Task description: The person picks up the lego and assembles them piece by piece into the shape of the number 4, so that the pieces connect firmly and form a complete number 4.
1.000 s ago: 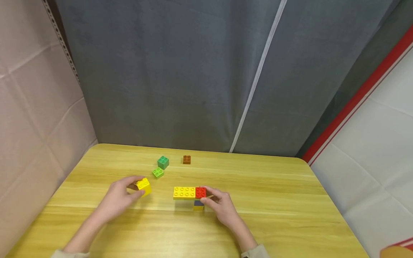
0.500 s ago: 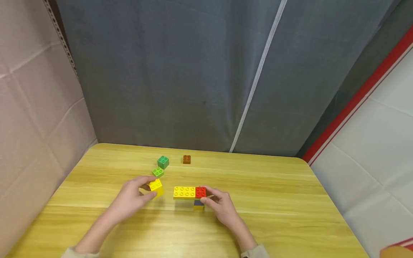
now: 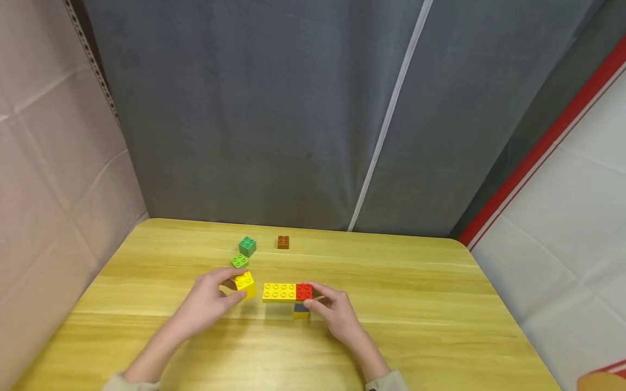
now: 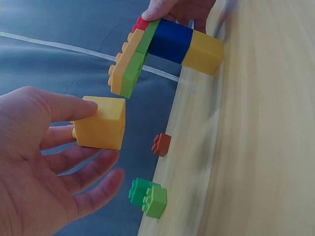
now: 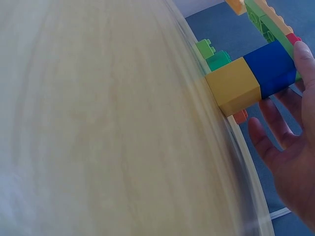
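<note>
My left hand (image 3: 205,301) pinches a yellow cube-shaped toy brick (image 3: 246,285) between thumb and fingers, held above the table just left of a brick structure. That structure stands on a yellow block (image 4: 203,53) with a blue block (image 4: 170,42) on it. Green bricks (image 4: 132,74) lie over the blue one and jut out to the left. Topmost are a long yellow brick (image 3: 279,292) and a red brick (image 3: 304,291), side by side. My right hand (image 3: 339,315) grips the structure at its red end, thumb in front. A small gap separates the held brick from the overhang.
Behind my left hand lie a dark green brick (image 3: 247,246) and a light green brick (image 3: 239,261), close together. A brown brick (image 3: 283,242) sits farther right near the back of the wooden table (image 3: 415,293). A grey curtain (image 3: 244,136) hangs behind the table.
My left hand has carried the yellow cube-shaped brick rightward, close to the structure's left end. The right hand and the structure have stayed in place.
</note>
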`<state>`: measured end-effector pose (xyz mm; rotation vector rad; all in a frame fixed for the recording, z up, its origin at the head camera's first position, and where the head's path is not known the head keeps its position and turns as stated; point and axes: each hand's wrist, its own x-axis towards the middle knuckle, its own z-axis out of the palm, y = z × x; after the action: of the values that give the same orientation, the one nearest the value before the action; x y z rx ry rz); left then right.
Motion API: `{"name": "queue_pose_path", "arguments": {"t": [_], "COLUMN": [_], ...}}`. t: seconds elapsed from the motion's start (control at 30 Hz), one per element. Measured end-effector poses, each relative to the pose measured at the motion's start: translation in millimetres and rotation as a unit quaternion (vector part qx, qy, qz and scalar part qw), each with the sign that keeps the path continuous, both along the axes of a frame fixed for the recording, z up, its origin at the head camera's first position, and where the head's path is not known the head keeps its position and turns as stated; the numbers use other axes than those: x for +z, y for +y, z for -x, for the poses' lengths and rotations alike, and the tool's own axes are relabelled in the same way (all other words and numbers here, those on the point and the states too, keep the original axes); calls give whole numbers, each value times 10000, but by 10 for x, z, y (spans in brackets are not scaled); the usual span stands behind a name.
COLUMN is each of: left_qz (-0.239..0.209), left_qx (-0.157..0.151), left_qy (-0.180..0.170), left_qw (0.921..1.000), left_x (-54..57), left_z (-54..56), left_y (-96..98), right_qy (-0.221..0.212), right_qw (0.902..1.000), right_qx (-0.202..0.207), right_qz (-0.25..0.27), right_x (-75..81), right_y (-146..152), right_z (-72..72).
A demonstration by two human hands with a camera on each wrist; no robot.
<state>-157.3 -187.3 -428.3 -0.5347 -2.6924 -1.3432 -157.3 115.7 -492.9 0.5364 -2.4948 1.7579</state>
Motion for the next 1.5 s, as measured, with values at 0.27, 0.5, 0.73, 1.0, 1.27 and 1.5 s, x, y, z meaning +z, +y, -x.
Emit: {"name": "queue_pose_path", "arguments": {"t": [0.27, 0.5, 0.73, 1.0, 1.27, 1.5], "left_qz": [-58, 35, -53, -93, -191, -402], "left_qx": [-103, -128, -45, -79, -126, -416], "left_qy": [-61, -89, 3, 92, 183, 285], "left_qw": [9999, 9999, 10000, 9999, 9996, 9979], "left_x": [45, 93, 171, 185, 243, 237], "left_z": [5, 13, -3, -19, -26, -23], "left_y": [95, 124, 108, 197, 258, 405], "right_qy": [-75, -68, 82, 101, 43, 5], "right_qw": [9999, 10000, 10000, 9999, 10000, 10000], "right_qx": [-27, -12, 47, 29, 18, -35], "right_qz": [-87, -41, 2, -26, -81, -76], "right_x": [-10, -15, -25, -26, -11, -18], "right_y": [-1, 3, 11, 15, 6, 6], "right_z": [0, 2, 8, 0, -2, 1]}}
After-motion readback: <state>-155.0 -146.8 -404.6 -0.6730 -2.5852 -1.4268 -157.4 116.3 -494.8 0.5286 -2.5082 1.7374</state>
